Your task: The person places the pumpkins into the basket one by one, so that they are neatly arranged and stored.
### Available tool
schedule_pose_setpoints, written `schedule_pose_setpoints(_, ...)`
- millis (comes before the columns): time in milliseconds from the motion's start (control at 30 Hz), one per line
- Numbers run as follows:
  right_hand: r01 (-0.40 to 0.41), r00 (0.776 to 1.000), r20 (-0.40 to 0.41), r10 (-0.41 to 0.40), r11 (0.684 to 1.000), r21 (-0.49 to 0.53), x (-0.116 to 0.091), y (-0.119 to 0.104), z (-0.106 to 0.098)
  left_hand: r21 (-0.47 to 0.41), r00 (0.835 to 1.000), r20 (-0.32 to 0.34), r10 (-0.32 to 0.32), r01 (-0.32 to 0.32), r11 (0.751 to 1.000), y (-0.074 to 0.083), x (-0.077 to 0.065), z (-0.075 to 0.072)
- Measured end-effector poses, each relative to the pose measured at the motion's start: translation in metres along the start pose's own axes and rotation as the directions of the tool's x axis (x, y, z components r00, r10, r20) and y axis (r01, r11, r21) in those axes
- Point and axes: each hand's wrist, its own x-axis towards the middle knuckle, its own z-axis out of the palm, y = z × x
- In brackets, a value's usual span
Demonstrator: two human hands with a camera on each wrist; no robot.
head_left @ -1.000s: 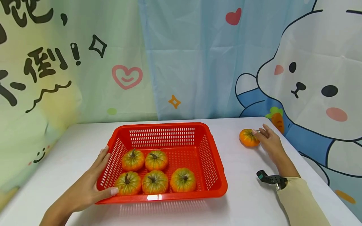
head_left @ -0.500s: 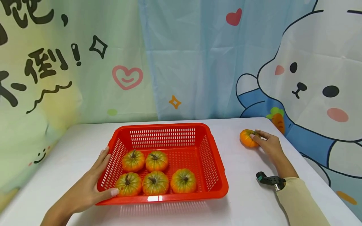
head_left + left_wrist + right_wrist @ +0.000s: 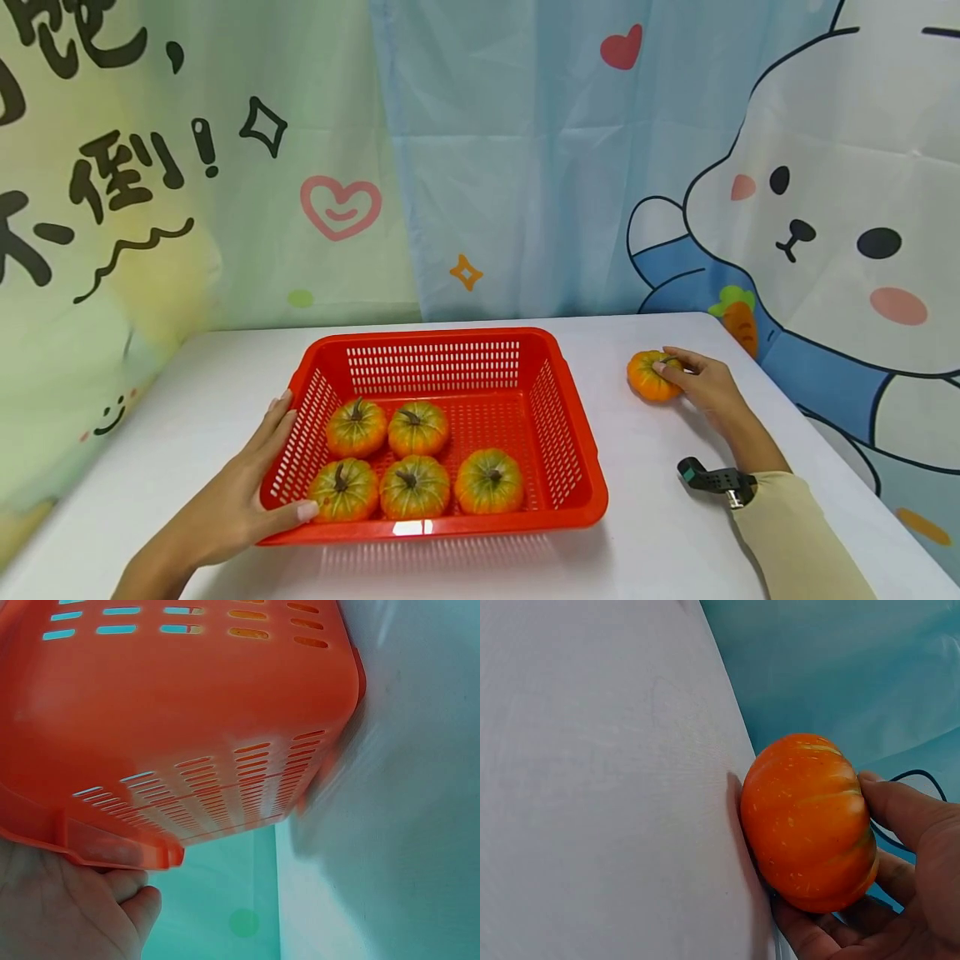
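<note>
In the head view, a small orange pumpkin (image 3: pixel 649 377) is at the right of the white table. My right hand (image 3: pixel 708 388) grips its right side, thumb on top. The right wrist view shows the pumpkin (image 3: pixel 810 825) close against the tabletop, fingers curled round its far and lower sides; whether it still touches the table I cannot tell. A red plastic basket (image 3: pixel 543 467) stands in the middle with several green-and-orange pumpkins (image 3: pixel 416 487) inside. My left hand (image 3: pixel 228 504) holds its front left corner, thumb over the rim. Underneath the rim, fingers (image 3: pixel 139 904) show in the left wrist view.
White tabletop (image 3: pixel 637 500) lies between the basket and the right hand. A printed curtain (image 3: pixel 480 167) hangs behind the table's back edge. On the right wrist a black camera mount (image 3: pixel 716 480) sticks out over the table.
My right hand has closed its fingers on the lone pumpkin and shifted it slightly left and toward me. My left hand and the basket keep their places.
</note>
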Motion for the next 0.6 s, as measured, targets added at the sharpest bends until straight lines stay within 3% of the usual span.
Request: schedule_pose_setpoints(600, 0.066, 0.998, -0.003, -0.066, 0.997, -0.047, -0.006, -0.017, 0.011, 0.004, 1.000, -0.006, 0.008, -0.008, 1.000, -0.001, -0.001, 0.000)
